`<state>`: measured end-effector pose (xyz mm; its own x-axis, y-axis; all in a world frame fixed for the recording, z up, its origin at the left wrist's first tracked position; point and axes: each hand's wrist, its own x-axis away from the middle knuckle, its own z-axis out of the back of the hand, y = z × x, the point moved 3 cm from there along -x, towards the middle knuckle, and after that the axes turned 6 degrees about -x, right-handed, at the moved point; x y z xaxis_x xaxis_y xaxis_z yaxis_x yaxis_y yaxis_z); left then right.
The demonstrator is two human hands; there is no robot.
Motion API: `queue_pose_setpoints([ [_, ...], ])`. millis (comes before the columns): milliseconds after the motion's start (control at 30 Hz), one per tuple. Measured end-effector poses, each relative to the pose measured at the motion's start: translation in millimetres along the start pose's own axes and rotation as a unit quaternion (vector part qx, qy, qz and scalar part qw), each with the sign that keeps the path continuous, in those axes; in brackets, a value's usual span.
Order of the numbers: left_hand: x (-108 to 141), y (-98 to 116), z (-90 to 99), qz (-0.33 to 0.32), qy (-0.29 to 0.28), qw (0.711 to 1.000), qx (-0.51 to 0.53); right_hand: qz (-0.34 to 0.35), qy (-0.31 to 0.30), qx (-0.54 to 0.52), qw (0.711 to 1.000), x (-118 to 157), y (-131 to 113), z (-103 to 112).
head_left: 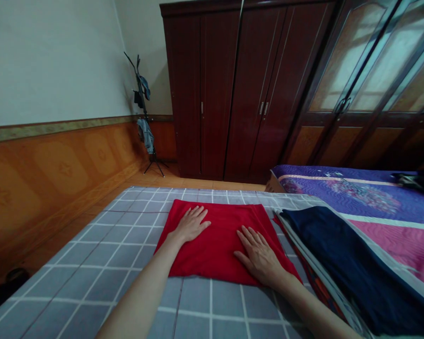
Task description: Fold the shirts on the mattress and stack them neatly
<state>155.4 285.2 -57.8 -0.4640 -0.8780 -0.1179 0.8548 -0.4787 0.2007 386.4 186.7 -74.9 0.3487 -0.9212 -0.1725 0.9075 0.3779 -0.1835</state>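
Note:
A folded red cloth (219, 252) lies flat on a grey checked bedsheet (92, 268). My left hand (191, 224) rests palm down on the far left part of the cloth, fingers spread. My right hand (259, 256) lies palm down on its near right part, also flat and holding nothing. To the right of the cloth, a folded navy garment (339, 254) lies on a striped layer close to its edge.
A purple and pink quilted bedcover (367, 200) lies to the right. Ahead stand a dark wooden wardrobe (229, 89) and a glass-doored cabinet (367, 61). A standing coat rack (144, 113) with hanging clothes is by the wood-panelled wall.

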Motion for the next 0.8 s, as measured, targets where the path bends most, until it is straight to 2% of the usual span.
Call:
queue_pose_setpoints([
  [100, 3.5, -1.9, -2.4, 0.013, 0.0, 1.0, -0.025, -0.04, 0.02, 0.016, 0.999, 11.4, 12.1, 1.1],
  [167, 5.4, 10.3, -5.0, -0.006, -0.008, 0.999, -0.032, -0.02, 0.019, 0.014, 1.0, 17.1, 8.1, 2.5],
  [267, 6.6, 37.9, -14.6, -0.074, -0.035, 0.996, -0.036, 0.033, 0.0, -0.001, 0.999, 25.0, -2.3, 3.0],
  [333, 5.3, 46.4, -20.3, -0.096, -0.047, 0.993, -0.044, 0.045, -0.005, -0.007, 0.999, 29.3, -2.4, 3.5],
  [433, 2.6, 35.4, -19.3, -0.052, -0.042, 0.996, -0.059, 0.049, 0.005, -0.013, 0.999, 35.1, 6.4, 5.0],
  [533, 11.1, 19.8, -6.9, -0.013, -0.033, 0.997, -0.065, 0.054, 0.01, -0.019, 0.998, 42.9, 14.4, 7.7],
  [633, 40.7, 20.6, 12.7, -0.036, -0.014, 0.998, -0.055, 0.075, 0.011, -0.028, 0.997, 53.4, 15.2, 13.3],
  [733, 87.3, 31.6, 31.5, -0.077, 0.027, 0.997, -0.014, 0.135, 0.016, -0.035, 0.99, 62.2, 9.6, 20.6],
  [800, 118.2, 36.6, 36.0, -0.089, 0.036, 0.995, 0.009, 0.176, 0.022, -0.033, 0.984, 64.1, 5.0, 25.2],
])
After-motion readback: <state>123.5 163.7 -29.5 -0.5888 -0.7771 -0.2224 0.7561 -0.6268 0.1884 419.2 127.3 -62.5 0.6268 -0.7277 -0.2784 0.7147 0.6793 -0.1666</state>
